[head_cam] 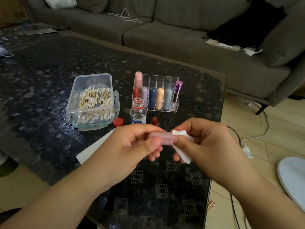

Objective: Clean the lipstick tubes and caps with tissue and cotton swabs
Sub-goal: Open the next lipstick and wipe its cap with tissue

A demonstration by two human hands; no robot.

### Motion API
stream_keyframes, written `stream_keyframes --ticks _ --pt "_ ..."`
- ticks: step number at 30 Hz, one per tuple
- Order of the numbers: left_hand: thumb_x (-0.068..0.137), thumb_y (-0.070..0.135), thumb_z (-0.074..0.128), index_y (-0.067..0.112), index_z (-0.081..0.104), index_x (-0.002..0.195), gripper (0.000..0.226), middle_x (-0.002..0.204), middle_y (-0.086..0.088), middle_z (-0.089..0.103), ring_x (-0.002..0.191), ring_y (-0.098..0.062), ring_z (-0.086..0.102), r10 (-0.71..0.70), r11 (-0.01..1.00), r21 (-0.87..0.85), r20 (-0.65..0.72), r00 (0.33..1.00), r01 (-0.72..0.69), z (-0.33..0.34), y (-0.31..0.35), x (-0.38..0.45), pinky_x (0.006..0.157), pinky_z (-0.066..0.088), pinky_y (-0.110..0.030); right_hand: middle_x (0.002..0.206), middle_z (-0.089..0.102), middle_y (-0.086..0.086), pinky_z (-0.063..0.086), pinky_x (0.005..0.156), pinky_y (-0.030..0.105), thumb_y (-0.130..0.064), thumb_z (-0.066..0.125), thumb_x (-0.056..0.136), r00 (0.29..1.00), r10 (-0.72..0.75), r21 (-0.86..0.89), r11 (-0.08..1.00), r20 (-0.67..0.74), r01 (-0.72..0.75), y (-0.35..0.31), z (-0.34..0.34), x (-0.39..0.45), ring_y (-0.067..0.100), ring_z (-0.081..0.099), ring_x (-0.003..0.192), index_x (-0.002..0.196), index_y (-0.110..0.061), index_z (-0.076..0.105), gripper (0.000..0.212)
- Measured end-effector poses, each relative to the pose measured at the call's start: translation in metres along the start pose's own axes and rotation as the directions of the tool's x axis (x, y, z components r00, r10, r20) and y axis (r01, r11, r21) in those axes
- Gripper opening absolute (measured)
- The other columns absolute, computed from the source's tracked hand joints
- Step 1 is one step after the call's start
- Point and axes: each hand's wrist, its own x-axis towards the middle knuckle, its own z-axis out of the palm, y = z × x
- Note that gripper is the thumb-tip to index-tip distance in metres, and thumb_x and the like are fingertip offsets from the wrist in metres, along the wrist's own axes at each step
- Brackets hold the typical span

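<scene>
1. Pink plastic, smooth and slightly glossy: the cap [161, 138] looks light, stiff and slippery, so I judge it best held around its closed rounded end, leaving the open mouth free for wiping.
2. The left hand [132, 146] grips it just that way, thumb over the front and fingers curled behind, holding it sideways in the air above the near part of the dark table [49, 71].
3. The right hand [206, 141] pinches a folded white tissue [182, 147] and presses it against the cap's open end; the tissue is soft and thin, so it could tear if pushed hard inside.
4. The cap is a short pale pink cylinder with a domed end and a faint printed mark on its side.
5. Beyond the hands, a clear rack [159, 95] holds more lipsticks upright in red, lilac, navy, peach, pale blue and metallic purple, with a taller pink one at the back.
6. A bare red lipstick [154, 121] stands uncapped beside an open small bottle [138, 111], its red lid [118, 121] lying near a clear box of cotton swabs [92, 101].
</scene>
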Motion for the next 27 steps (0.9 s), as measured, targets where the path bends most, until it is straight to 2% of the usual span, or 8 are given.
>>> stream_keyframes --ticks 4,8,11,13,16,21,24,27 --pt "0.077 0.024 0.071 0.029 0.071 0.106 0.029 0.096 0.006 0.072 0.086 -0.008 0.068 0.064 0.990 0.125 0.001 0.998 -0.064 -0.005 -0.003 -0.002 0.075 0.052 -0.017 0.059 0.068 0.008 0.046 0.044 0.015 -0.011 0.065 0.081 0.967 0.223 0.334 0.909 0.121 -0.251 0.004 0.005 0.001 0.011 0.062 0.047 0.082 -0.001 0.064 0.010" --pt "0.075 0.022 0.069 0.035 0.069 0.105 0.032 0.099 0.007 0.073 0.092 -0.009 0.068 0.059 0.991 0.126 -0.064 0.996 -0.051 -0.002 -0.009 -0.004 0.078 0.053 -0.019 0.058 0.066 0.009 0.043 0.041 0.014 -0.008 0.064 0.085 0.919 0.347 0.420 0.818 0.188 -0.394 0.011 0.009 0.007 0.009 0.058 0.044 0.082 0.000 0.064 0.009" --pt "0.078 0.022 0.067 0.032 0.071 0.101 0.025 0.097 0.007 0.073 0.090 -0.011 0.069 0.010 0.991 0.136 -0.130 0.992 0.008 0.003 -0.011 -0.004 0.082 0.056 -0.027 0.064 0.070 0.008 0.046 0.043 0.016 -0.017 0.067 0.082 0.919 0.358 0.285 0.875 0.165 -0.392 0.012 0.004 0.010 0.010 0.062 0.049 0.088 -0.003 0.064 0.016" --pt "0.083 0.015 0.070 0.029 0.071 0.098 0.020 0.093 0.009 0.074 0.087 -0.011 0.069 -0.035 0.986 0.152 -0.187 0.982 0.064 0.002 -0.011 -0.003 0.084 0.056 -0.035 0.069 0.072 0.000 0.049 0.045 0.017 -0.031 0.071 0.078 0.937 0.347 0.020 0.937 0.038 -0.348 0.014 -0.001 0.014 0.008 0.065 0.053 0.090 -0.014 0.062 0.022" --pt "0.078 0.007 0.071 0.026 0.069 0.090 0.023 0.086 0.007 0.074 0.082 -0.015 0.069 -0.116 0.962 0.209 -0.273 0.955 0.176 -0.007 -0.015 -0.001 0.086 0.054 -0.039 0.078 0.066 -0.007 0.041 0.040 0.011 -0.042 0.066 0.082 0.952 0.281 -0.303 0.903 -0.122 -0.306 0.026 -0.011 0.025 0.006 0.062 0.059 0.089 -0.029 0.052 0.020" --pt "0.077 0.011 0.073 0.030 0.064 0.088 0.024 0.079 0.009 0.071 0.074 -0.003 0.066 -0.086 0.838 0.485 -0.336 0.938 0.251 -0.011 -0.026 -0.003 0.082 0.053 -0.029 0.088 0.059 -0.013 0.035 0.043 0.008 -0.028 0.059 0.091 0.966 0.198 -0.390 0.887 -0.168 -0.249 0.052 -0.012 0.047 -0.001 0.051 0.070 0.091 -0.031 0.055 0.005" --pt "0.082 0.019 0.069 0.030 0.065 0.098 0.020 0.081 0.012 0.068 0.076 -0.003 0.063 -0.025 0.718 0.661 -0.290 0.957 0.219 -0.010 -0.023 -0.002 0.075 0.048 -0.022 0.087 0.054 -0.017 0.034 0.056 0.008 -0.022 0.060 0.091 0.969 0.150 -0.391 0.894 -0.198 -0.219 0.064 -0.004 0.060 -0.004 0.050 0.076 0.093 -0.032 0.060 0.010" --pt "0.083 0.022 0.068 0.030 0.065 0.102 0.021 0.088 0.016 0.059 0.080 -0.002 0.055 0.031 0.657 0.736 -0.240 0.970 0.161 -0.010 -0.024 0.001 0.072 0.041 -0.014 0.082 0.055 -0.017 0.035 0.057 0.005 -0.018 0.062 0.089 0.965 0.106 -0.379 0.905 -0.242 -0.195 0.075 0.005 0.070 -0.003 0.050 0.074 0.093 -0.028 0.061 0.011"
